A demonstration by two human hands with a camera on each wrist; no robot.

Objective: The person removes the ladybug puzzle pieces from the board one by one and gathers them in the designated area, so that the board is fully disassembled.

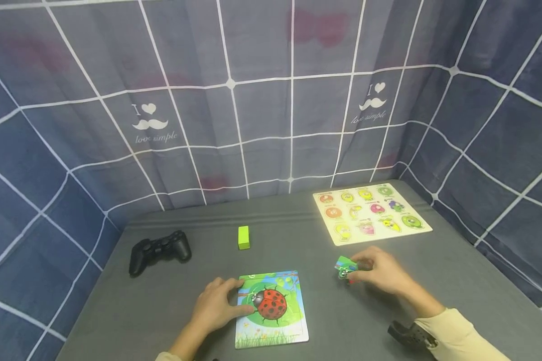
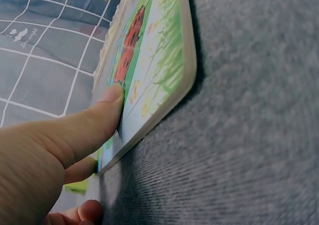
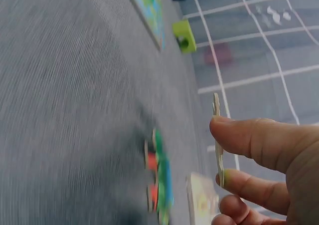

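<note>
A ladybug jigsaw board (image 1: 271, 306) lies on the grey table. At its left side is my left hand (image 1: 217, 306), the thumb resting on the picture and a fingertip at the upper left edge. In the left wrist view the thumb (image 2: 102, 117) lies nearly straight across the board's face. My right hand (image 1: 381, 271) pinches a thin jigsaw piece (image 3: 218, 150) between thumb and finger, held up and seen edge-on in the right wrist view. Below it on the table are several loose pieces (image 3: 162, 180) with green, blue and red; in the head view the hand partly hides them.
A lime-green block (image 1: 244, 237) stands beyond the board. To the left is a black game controller (image 1: 160, 252). A fruit-picture board (image 1: 372, 213) lies at the back right. Gridded curtain (image 1: 262, 110) surrounds the table's back and sides.
</note>
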